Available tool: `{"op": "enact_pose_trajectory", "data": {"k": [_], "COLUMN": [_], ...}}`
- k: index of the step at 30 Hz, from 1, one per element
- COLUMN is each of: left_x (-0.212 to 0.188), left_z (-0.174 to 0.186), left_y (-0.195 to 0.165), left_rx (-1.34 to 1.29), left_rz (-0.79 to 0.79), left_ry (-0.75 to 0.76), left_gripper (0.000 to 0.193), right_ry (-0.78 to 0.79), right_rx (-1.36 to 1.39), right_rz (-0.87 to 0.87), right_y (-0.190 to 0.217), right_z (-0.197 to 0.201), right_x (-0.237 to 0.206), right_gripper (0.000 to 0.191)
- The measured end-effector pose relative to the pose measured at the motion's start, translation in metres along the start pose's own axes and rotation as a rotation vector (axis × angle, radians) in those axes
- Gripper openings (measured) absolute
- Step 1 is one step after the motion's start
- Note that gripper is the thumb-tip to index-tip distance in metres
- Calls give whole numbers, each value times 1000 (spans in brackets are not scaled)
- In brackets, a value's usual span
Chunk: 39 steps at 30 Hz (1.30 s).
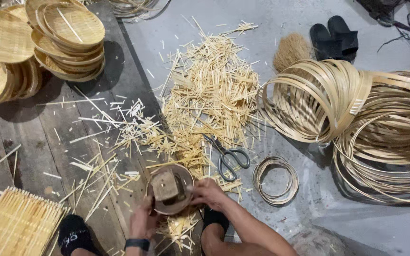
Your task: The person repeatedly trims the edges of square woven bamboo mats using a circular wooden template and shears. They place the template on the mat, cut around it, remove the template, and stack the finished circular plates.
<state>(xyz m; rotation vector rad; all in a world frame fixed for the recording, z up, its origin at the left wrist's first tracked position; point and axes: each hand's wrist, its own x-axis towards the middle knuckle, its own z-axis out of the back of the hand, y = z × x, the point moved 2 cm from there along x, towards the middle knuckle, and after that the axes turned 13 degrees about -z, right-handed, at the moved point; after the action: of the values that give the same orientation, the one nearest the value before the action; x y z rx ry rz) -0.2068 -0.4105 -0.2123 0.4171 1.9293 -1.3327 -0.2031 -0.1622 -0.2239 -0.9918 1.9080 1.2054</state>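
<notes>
A person is gripping a round wooden mould [170, 189] with both hands, the left hand [143, 219] closed on its lower rim and the right hand [208, 192] pinching its edge at 3 o'clock. The mould is sitting on the floor [366, 227] between the knees, amid bamboo offcuts [209, 90]. Scissors [226, 154] are lying at 1 o'clock, a small hoop coil [275, 180] at 3 o'clock, finished trays [67, 38] at 11 o'clock. Fitting looks under way; steady, even pressure seems needed.
</notes>
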Motion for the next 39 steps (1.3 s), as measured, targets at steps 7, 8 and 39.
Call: {"op": "enact_pose_trajectory", "data": {"k": [7, 8, 39], "left_x": [-12, -12, 119], "left_z": [-14, -13, 72], "left_y": [60, 59, -252], "left_rx": [-273, -237, 25], "left_rz": [15, 7, -799], "left_ry": [-76, -94, -260], "left_gripper": [36, 33, 48], "right_ry": [-221, -241, 129], "right_rx": [-174, -186, 94], "right_rz": [-46, -24, 145], "right_y": [-40, -39, 8], "right_z": [-11, -12, 9], "right_x": [22, 22, -49], "right_gripper": [22, 24, 76]}}
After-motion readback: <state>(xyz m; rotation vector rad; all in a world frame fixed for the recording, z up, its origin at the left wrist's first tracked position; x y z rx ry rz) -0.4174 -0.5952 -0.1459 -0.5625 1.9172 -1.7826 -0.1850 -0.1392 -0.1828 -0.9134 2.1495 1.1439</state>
